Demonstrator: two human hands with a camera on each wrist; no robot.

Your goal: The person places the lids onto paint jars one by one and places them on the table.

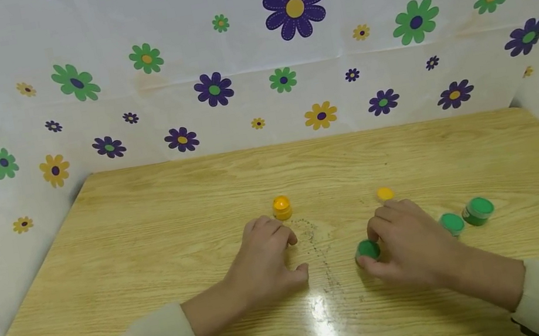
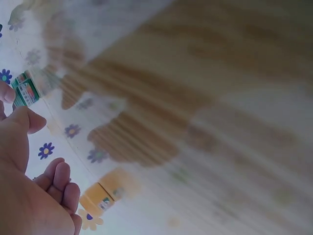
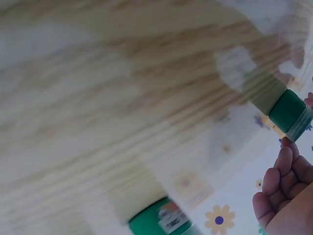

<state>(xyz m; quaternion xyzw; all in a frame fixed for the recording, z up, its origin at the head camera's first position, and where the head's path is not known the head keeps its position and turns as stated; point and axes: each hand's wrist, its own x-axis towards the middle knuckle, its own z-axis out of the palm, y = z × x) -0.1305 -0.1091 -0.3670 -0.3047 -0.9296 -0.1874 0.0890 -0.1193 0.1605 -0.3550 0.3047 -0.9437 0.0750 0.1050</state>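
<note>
A small green paint jar (image 1: 367, 250) stands in the grip of my right hand (image 1: 418, 241), thumb on its near side and fingers on its far side. The right wrist view shows the same green jar (image 3: 288, 110) at the fingertips. Left of it, my left hand (image 1: 264, 261) is held low over the table with thumb and fingers apart, nothing between them. A small orange-yellow paint jar (image 1: 282, 208) stands just beyond the left fingers. In the left wrist view this yellow jar (image 2: 100, 198) appears beside the fingers.
Two more green jars, one (image 1: 452, 223) partly behind the right hand and one (image 1: 478, 210) farther right, stand on the wooden table (image 1: 173, 202). A round yellow top (image 1: 385, 194) shows beyond the right knuckles. Dark specks dot the tabletop between the hands. Flowered cloth (image 1: 249, 46) encloses the back and sides.
</note>
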